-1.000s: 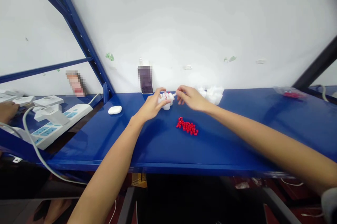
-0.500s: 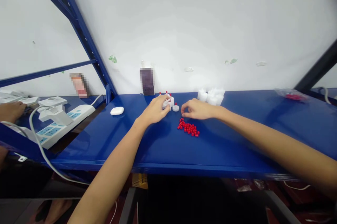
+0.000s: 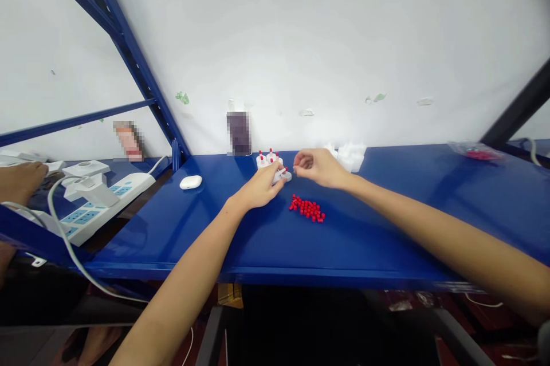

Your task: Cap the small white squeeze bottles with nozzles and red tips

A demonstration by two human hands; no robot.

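Observation:
My left hand (image 3: 260,187) is closed around a small white nozzle-tipped piece (image 3: 278,176), mostly hidden by the fingers. Close behind it, several white nozzle-topped pieces (image 3: 260,161) with red tips stand together. A round white cap-like piece (image 3: 287,176) lies on the blue tabletop just right of the left fingers, with a red tip beside it. My right hand (image 3: 318,168) is a short way to the right, thumb and fingers pinched together; whatever is between them is too small to make out. Nearer me lies a loose pile of small red caps (image 3: 307,208).
More white pieces (image 3: 352,157) stand behind my right hand. A white earbud case (image 3: 191,183) and a phone (image 3: 239,133) leaning on the wall are to the left. A power strip (image 3: 107,205) and another person's hand (image 3: 21,183) are beyond the blue frame. A plastic bag (image 3: 476,153) lies far right.
My left hand has come slightly right and nearer me with the white piece, uncovering more of the red-tipped group. The right hand has risen a little, away from the red pile.

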